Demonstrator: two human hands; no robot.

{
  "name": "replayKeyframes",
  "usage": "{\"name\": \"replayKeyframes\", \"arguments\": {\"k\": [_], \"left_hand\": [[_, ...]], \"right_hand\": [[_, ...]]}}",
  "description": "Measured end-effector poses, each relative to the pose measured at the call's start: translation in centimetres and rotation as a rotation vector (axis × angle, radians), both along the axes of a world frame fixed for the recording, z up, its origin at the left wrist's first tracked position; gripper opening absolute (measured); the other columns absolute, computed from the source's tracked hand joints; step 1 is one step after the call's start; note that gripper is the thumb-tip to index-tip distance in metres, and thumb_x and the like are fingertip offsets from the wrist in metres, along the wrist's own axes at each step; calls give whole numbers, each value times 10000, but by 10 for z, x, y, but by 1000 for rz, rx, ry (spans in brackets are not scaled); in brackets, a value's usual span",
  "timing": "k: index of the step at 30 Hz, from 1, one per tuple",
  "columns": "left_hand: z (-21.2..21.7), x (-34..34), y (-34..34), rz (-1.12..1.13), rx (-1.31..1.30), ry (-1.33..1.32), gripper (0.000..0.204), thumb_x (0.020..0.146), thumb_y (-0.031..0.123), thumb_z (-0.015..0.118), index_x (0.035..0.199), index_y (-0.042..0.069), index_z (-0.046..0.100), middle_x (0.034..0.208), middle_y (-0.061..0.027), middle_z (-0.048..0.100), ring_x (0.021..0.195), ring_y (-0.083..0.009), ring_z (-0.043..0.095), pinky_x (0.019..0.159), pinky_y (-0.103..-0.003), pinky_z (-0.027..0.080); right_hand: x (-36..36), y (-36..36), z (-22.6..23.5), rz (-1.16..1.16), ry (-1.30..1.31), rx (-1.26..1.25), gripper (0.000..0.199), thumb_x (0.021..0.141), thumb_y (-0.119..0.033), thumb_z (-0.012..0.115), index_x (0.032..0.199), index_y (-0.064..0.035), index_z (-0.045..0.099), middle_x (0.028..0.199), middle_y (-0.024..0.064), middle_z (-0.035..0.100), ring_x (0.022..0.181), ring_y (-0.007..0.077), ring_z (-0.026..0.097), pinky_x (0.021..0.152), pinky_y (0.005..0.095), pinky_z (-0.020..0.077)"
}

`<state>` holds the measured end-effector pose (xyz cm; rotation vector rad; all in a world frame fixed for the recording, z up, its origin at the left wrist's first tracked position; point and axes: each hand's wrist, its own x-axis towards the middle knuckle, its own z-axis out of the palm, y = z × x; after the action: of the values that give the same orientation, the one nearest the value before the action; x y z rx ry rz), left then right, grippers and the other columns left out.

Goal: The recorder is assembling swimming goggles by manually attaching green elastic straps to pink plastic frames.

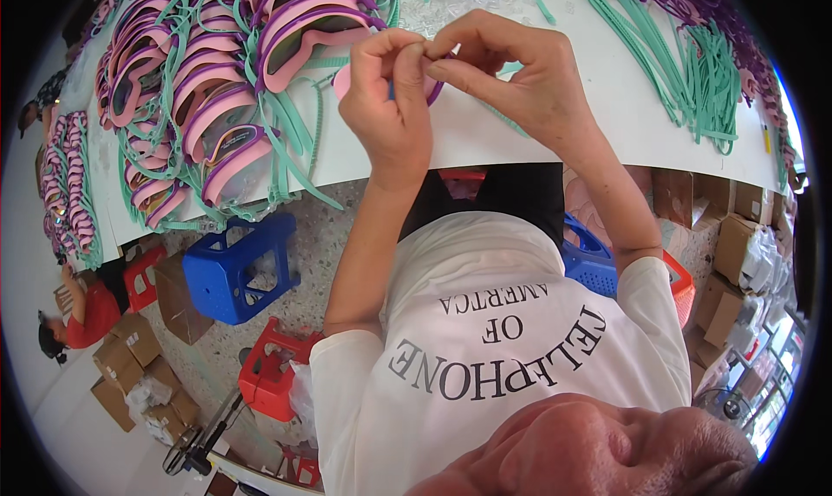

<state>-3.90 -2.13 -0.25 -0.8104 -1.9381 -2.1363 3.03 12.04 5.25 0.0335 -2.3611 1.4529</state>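
Note:
At the table's front edge, both my hands meet over a pair of swim goggles, mostly hidden by my fingers. Pink shows beside my left hand [386, 110], and the purple rim [434, 92] shows below my right thumb. My left hand is closed round the goggles, thumb pressed on top. With thumb and forefinger, my right hand [520, 75] pinches at the upper edge, touching the left fingertips; the exact spot gripped is hidden. Teal strap pieces [503, 120] lie behind and below my right hand.
Stacked pink and purple goggles [212, 119] with teal straps cover the table's left. Loose teal straps [711, 88] and purple frames [737, 19] lie right, clear plastic pieces [442, 0] at the back. Below stand blue [238, 270] and red stools [270, 370]. Another person [82, 318] is far left.

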Motion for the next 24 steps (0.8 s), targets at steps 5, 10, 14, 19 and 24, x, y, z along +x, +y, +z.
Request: {"name": "replayKeyframes", "arguments": {"k": [5,10,14,19,24], "left_hand": [[18,-7,-13,-142,-21,-149,99,1020,53,625,1074,-1,689,896,-26,738,770,-67,650,678,-222,519],[18,-14,-28,-205,-133,-50,142,926,14,721,1055,28,779,967,-44,771,849,-113,696,772,-244,548],[18,-22,-30,-154,-193,151,163,861,-20,755,1008,36,797,986,-71,782,894,-167,725,814,-281,565],[20,-26,-32,-146,-235,141,148,821,-22,778,951,41,807,959,-74,789,919,-192,740,845,-304,573],[22,-28,-31,-155,-250,167,132,818,-7,789,941,38,802,937,-64,783,895,-189,732,817,-311,568]], "right_hand": [[-3,16,10,79,-162,72,264,920,-46,752,1145,2,623,981,46,690,925,135,681,849,298,554],[-3,15,-5,69,-114,-185,268,921,-35,746,1150,1,611,1015,48,669,958,125,663,871,289,544],[-11,23,-34,154,-101,-365,264,929,-9,727,1160,2,599,1034,42,643,962,103,636,883,271,525],[-14,21,-24,148,-179,-353,265,932,3,717,1163,3,587,1016,33,626,954,90,621,866,263,516],[-15,25,-33,205,-168,-401,274,933,6,712,1173,-3,580,1010,29,619,953,86,618,861,258,511]]}}
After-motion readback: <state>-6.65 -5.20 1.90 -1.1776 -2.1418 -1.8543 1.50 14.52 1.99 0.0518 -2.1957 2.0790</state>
